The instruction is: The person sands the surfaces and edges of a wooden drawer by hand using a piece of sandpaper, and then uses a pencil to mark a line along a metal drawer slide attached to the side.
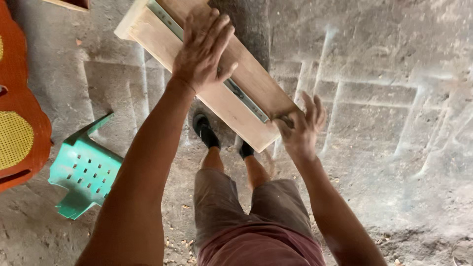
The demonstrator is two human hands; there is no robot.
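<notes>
A pale wooden drawer box with a metal slide rail (212,74) is held above the concrete floor (384,148).
The left hand (203,49) is laid flat on top, fingers spread; the right hand (300,129) is pinching the near corner.

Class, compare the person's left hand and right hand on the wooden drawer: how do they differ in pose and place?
The left hand lies flat, palm down, across the wooden drawer and its metal slide rail; the right hand grips only the drawer's near corner. The left hand reaches farther from the body; the right hand stays nearer. The left hand's fingers lie together, while the right hand's fingers are spread and raised. Both are bare and touch the same drawer.
</notes>
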